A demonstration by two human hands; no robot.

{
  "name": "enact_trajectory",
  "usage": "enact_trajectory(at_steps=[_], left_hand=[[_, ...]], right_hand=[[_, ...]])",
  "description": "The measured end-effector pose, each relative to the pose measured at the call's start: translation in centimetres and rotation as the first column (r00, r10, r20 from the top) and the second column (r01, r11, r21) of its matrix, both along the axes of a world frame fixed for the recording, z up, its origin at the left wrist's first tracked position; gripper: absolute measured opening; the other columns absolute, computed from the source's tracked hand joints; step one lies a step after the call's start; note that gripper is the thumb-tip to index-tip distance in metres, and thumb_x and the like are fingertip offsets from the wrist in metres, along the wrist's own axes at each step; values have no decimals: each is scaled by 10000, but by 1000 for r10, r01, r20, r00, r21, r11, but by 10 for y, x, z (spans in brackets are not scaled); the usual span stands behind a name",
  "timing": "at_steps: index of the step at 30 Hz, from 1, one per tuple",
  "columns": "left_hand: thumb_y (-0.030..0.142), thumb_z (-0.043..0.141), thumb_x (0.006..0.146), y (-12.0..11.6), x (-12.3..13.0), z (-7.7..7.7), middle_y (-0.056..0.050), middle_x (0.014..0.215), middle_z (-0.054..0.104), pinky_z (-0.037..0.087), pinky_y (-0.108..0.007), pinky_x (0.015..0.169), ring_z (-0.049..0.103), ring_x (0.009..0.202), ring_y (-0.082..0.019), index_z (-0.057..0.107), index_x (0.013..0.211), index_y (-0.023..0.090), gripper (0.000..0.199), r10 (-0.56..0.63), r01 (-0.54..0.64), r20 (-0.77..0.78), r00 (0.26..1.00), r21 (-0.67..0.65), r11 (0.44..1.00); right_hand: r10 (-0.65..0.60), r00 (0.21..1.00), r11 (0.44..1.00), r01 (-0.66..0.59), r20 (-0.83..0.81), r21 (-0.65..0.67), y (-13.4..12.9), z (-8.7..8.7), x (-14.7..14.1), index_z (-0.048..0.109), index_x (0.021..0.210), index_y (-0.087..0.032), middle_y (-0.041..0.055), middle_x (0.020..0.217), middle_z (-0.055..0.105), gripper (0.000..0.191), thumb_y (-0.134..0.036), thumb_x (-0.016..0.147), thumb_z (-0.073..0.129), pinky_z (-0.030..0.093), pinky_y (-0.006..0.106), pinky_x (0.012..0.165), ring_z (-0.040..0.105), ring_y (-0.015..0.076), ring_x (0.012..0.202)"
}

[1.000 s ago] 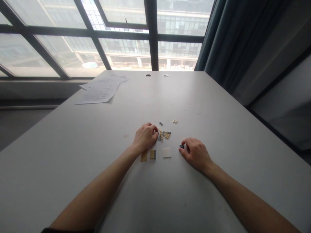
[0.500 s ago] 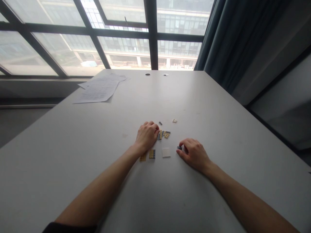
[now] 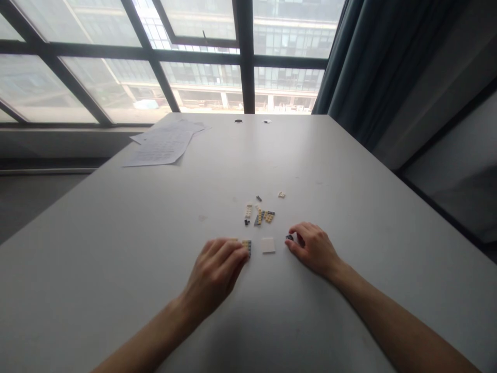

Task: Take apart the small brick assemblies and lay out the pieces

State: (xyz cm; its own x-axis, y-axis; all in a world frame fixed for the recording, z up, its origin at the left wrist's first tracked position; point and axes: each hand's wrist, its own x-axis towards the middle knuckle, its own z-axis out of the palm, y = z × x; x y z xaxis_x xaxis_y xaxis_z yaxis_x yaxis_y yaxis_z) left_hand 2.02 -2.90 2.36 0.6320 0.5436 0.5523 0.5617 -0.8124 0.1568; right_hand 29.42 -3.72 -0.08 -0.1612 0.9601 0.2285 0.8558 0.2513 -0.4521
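My left hand (image 3: pixel 219 267) is closed, its fingers bent together over the left part of a tan-and-grey studded building plate (image 3: pixel 247 247). The fingertips hide what they grip, if anything. Behind the fingers only a sliver of another tan piece (image 3: pixel 233 239) shows. Between thumb and forefinger my right hand (image 3: pixel 312 247) pinches a small dark grey toy brick (image 3: pixel 289 237) at the tabletop. A flat pale square tile (image 3: pixel 268 245) lies between the hands.
Beyond the hands lie a cluster of tan and grey pieces (image 3: pixel 266 216), a white studded brick (image 3: pixel 249 210), a small black piece (image 3: pixel 247 222), a grey piece (image 3: pixel 259 198) and a white piece (image 3: pixel 281 195). Printed papers (image 3: pixel 163 145) rest at the table's far left.
My left hand has moved back toward me from the brick cluster to the tan-and-grey plate, uncovering the white brick and black piece. My right hand keeps its pinch on the dark brick.
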Motion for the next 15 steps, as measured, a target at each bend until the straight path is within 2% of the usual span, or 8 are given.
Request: enact_trajectory(at_steps=[3,5,8,10,15], left_hand=[[83,460,903,-27,-12,-12,-74,903,647,413,-373,809,559,855,-205,620,969,145,184,-97,124,-170,981,156,980],[80,462,896,-32,-12,-16,-68,855,635,411,-374,796,557,825,-204,622,930,140,174,-109,149,-217,970,178,973],[136,535,893,-30,-7,-14,-38,801,617,409,-349,766,546,801,-192,601,859,161,79,-111,129,-202,973,80,988],[189,564,900,-28,-8,-12,-32,826,623,407,-341,760,540,806,-189,592,880,173,38,-106,109,-160,981,8,994],[290,589,900,-23,-21,-12,-42,889,640,415,-340,749,535,819,-197,593,970,184,127,-65,54,-85,994,-116,992]], right_hand=[[-29,998,1000,29,-51,8,1,0,0,632,916,-176,14,751,581,129,-285,849,622,418,302,706,549,183,723],[-55,994,998,57,-92,19,1,0,-1,630,913,-173,17,761,582,120,-272,846,618,426,293,688,554,180,719],[-68,989,996,74,-132,47,2,1,-2,628,904,-172,22,772,587,105,-257,843,613,438,286,668,561,177,717],[-55,988,996,64,-147,61,3,4,-4,629,906,-173,25,784,590,101,-252,845,611,444,280,650,563,174,714],[44,990,997,-36,-137,65,6,17,-19,634,933,-177,37,832,599,101,-231,848,624,452,266,627,576,174,753]])
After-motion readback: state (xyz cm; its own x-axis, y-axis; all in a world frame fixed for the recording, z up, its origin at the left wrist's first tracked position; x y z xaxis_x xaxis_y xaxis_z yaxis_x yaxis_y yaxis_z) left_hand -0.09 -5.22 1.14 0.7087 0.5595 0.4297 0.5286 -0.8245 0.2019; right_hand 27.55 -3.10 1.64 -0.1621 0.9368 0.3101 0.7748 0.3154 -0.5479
